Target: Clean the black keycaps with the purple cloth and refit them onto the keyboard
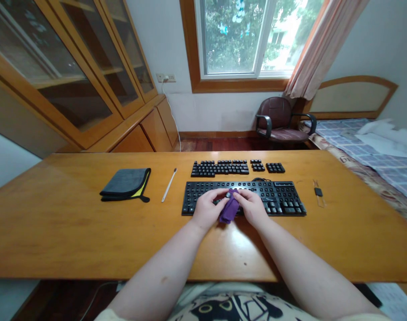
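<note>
My left hand (209, 208) pinches a small black keycap (228, 195) between thumb and finger. Closed on a folded purple cloth (229, 212), my right hand (252, 207) presses it against the keycap. Both hands are held above the near middle of a black keyboard (285, 196). Most of that keyboard's visible switches are bare, while some caps sit at its lower right. Behind it, loose black keycaps lie in rows, with a large block (220, 168) on the left, a small cluster (257, 166) and a number-pad group (275, 167). My hands hide part of the keyboard.
Left on the wooden table (89, 240) lie a folded grey cloth (125, 183) with yellow lining and a white toothbrush (169, 185). A wire keycap puller (318, 192) lies right of the keyboard. An office chair (280, 118) stands beyond the table.
</note>
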A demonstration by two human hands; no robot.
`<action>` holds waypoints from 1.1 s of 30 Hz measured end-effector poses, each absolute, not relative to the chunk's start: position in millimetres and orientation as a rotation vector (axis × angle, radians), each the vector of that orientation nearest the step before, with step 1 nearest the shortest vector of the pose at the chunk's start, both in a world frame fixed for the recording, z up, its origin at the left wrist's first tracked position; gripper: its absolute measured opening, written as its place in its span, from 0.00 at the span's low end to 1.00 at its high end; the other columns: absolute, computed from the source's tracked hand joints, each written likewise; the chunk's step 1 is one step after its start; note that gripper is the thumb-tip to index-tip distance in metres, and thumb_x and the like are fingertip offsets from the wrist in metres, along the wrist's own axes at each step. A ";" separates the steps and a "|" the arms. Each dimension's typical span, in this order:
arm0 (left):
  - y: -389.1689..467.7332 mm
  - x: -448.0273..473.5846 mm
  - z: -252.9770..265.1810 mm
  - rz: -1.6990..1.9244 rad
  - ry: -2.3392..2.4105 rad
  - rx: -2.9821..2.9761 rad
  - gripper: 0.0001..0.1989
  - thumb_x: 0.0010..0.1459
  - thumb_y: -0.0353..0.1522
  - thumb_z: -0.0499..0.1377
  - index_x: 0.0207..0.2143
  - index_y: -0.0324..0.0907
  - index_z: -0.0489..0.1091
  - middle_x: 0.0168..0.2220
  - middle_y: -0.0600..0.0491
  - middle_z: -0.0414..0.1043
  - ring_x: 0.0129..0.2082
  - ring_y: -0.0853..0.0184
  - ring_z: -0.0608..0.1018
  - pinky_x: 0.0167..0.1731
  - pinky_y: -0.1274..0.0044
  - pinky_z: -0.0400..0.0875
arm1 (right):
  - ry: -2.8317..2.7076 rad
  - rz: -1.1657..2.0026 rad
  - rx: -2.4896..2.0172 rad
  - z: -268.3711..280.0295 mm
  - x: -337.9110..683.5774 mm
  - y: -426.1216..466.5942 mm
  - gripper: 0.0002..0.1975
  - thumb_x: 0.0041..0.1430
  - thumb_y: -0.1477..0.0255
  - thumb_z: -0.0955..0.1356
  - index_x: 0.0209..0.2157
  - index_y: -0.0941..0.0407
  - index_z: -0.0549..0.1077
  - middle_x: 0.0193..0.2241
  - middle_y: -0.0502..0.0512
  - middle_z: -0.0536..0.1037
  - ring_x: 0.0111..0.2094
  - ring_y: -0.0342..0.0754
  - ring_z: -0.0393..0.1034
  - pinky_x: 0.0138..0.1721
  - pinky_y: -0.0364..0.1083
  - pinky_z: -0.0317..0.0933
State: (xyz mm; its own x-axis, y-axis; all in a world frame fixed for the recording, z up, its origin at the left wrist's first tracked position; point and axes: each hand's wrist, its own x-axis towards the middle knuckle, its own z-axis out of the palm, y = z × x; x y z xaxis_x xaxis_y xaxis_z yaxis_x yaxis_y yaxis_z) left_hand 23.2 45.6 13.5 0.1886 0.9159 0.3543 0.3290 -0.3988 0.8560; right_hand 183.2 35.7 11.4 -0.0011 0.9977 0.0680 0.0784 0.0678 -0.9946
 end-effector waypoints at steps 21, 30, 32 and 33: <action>57.1 11.9 20.1 1.226 1.158 1.841 0.08 0.51 0.30 0.60 0.36 0.43 0.73 0.38 0.51 0.74 0.41 0.66 0.75 0.45 0.72 0.70 | -1.461 0.714 -1.254 15.7 189.5 35.4 0.08 0.53 0.67 0.67 0.30 0.55 0.75 0.28 0.54 0.76 0.31 0.48 0.69 0.35 0.47 0.62; 62.8 -3.5 22.9 0.506 1.237 2.287 0.16 0.52 0.28 0.57 0.44 0.48 0.72 0.44 0.55 0.75 0.45 0.64 0.74 0.48 0.72 0.66 | -1.056 0.823 -1.269 19.5 197.8 43.0 0.11 0.50 0.64 0.68 0.30 0.57 0.76 0.27 0.53 0.77 0.29 0.48 0.69 0.31 0.45 0.62; 63.5 -4.9 21.7 0.459 1.247 2.293 0.17 0.53 0.27 0.56 0.45 0.48 0.71 0.45 0.56 0.74 0.46 0.64 0.74 0.49 0.73 0.66 | -1.066 0.834 -1.261 17.1 197.6 43.7 0.11 0.50 0.64 0.68 0.29 0.57 0.75 0.27 0.53 0.77 0.29 0.47 0.69 0.31 0.45 0.62; 63.7 -5.4 21.5 0.443 1.250 2.295 0.17 0.53 0.27 0.56 0.46 0.48 0.71 0.46 0.56 0.74 0.46 0.65 0.74 0.49 0.74 0.65 | -1.069 0.836 -1.256 15.6 197.5 43.9 0.11 0.50 0.64 0.68 0.29 0.57 0.75 0.27 0.53 0.77 0.29 0.47 0.69 0.31 0.45 0.62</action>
State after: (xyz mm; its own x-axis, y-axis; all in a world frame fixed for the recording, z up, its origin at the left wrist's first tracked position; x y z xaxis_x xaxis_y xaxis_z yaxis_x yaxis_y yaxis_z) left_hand -5.4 63.7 21.5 0.5290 0.8472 0.0501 0.6894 -0.4634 0.5567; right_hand 197.5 43.9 15.6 0.3134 0.9353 0.1645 0.0661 0.1513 -0.9863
